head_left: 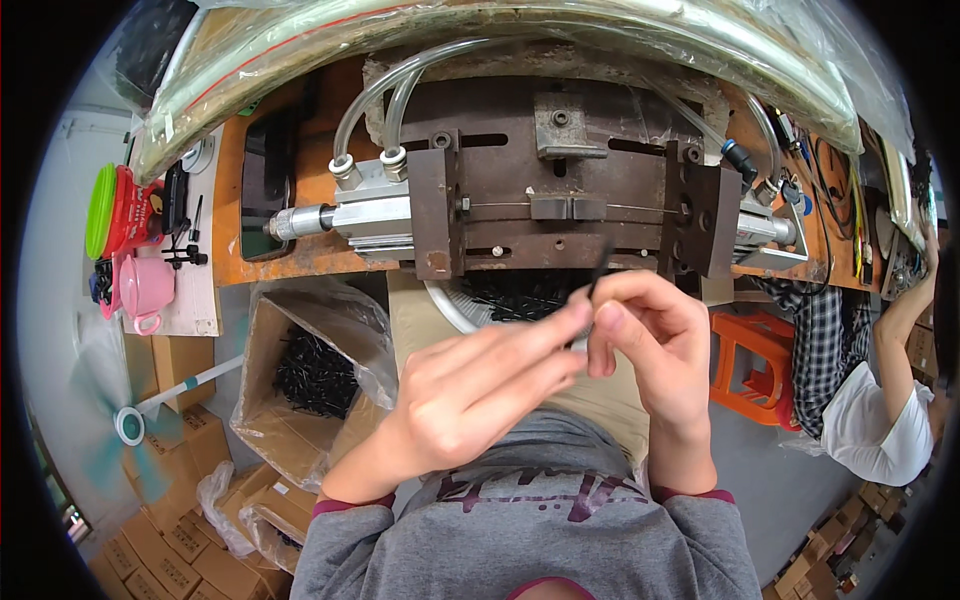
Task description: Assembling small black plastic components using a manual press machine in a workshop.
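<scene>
In front of my chest, a thin black stick-like piece stands up between my fingertips, smeared by motion. My left hand reaches in from the left, its fingers stretched and pressed together, their tips against the piece. My right hand pinches it between thumb and bent fingers. Just beyond is a dark steel fixture with a small split block at its middle and a thin rod running through it. Loose black pieces lie below the bench edge, partly hidden by my hands.
Air cylinders with clear hoses flank the fixture. A plastic-lined carton of black pieces stands left, near a spinning fan. A pink cup sits on the side table. To the right are an orange stool and another person.
</scene>
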Available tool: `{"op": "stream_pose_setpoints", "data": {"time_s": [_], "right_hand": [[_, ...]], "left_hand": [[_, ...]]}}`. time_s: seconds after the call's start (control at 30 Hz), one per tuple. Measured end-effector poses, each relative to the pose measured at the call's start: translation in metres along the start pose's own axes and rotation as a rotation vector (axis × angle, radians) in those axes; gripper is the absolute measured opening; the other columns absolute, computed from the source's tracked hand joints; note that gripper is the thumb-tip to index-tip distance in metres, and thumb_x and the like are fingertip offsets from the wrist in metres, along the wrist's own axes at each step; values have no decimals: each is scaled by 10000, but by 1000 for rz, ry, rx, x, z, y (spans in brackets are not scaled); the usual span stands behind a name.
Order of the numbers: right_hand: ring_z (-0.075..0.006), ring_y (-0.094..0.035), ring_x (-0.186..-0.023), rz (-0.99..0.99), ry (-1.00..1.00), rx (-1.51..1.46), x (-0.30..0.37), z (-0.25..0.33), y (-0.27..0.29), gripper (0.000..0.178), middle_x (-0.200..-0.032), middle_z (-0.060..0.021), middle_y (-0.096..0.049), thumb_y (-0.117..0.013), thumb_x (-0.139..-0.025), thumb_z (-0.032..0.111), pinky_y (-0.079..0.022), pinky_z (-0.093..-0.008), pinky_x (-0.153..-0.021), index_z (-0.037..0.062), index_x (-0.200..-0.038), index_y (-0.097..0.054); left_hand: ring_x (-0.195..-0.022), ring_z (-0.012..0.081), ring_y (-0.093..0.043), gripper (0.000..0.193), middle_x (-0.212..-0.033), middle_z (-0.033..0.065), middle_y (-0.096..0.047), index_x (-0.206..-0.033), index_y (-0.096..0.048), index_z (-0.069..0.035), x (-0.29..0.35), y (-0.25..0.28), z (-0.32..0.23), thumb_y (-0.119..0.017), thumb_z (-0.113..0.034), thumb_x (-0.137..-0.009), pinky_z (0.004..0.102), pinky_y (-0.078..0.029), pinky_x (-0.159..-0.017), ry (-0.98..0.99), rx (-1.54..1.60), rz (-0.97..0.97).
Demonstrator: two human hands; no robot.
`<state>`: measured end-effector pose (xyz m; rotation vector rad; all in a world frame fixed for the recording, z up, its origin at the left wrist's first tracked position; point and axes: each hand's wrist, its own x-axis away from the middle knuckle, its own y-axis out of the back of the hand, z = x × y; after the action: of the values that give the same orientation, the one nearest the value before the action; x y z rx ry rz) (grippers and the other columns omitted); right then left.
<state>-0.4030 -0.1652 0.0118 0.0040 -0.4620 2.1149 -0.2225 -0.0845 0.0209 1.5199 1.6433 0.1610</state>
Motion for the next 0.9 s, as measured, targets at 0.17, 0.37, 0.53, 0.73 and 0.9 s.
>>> {"op": "stream_pose_setpoints", "data": {"time_s": [0.17,0.37,0.53,0.73,0.9], "right_hand": [[-77,-617,-642,-243,169,315,9,0,1,137,-880,-94,-723,-635,-927,-7,-488,-207,-570,-47,-1052,-677],[-98,-630,-620,-262,266,428,15,7,4,88,-834,-113,-725,-644,-902,-31,-485,-209,-566,-55,-967,-697],[-125,-647,-663,-235,377,501,7,24,1,103,-817,-115,-726,-678,-858,-46,-491,-224,-606,-50,-958,-704],[-110,-596,-639,-291,709,703,-41,73,-5,91,-863,-86,-716,-685,-854,-43,-456,-230,-581,-24,-941,-704],[-218,-634,-747,-306,1096,1143,-129,104,-17,122,-868,-61,-700,-726,-810,82,-494,-341,-645,55,-926,-699]], "left_hand": [[-797,236,-698,306,-1213,175,-676,-935,-719,1,-11,-24,15,-799,-60,-647,295,-562,-698,25,-268,-77],[-592,136,-623,280,-1223,126,-686,-930,-725,-29,-22,-35,15,-794,-77,-663,252,-486,-555,35,-432,-66],[-542,122,-596,260,-1233,96,-688,-909,-730,-55,-24,-29,10,-805,-96,-663,241,-474,-529,83,-448,-29],[-537,124,-603,256,-1253,86,-679,-910,-735,-60,-25,-30,11,-804,-91,-665,240,-480,-532,81,-440,-37],[-520,138,-576,235,-1257,83,-677,-911,-736,-61,-22,-31,12,-797,-92,-687,239,-479,-532,76,-436,-47]]}}
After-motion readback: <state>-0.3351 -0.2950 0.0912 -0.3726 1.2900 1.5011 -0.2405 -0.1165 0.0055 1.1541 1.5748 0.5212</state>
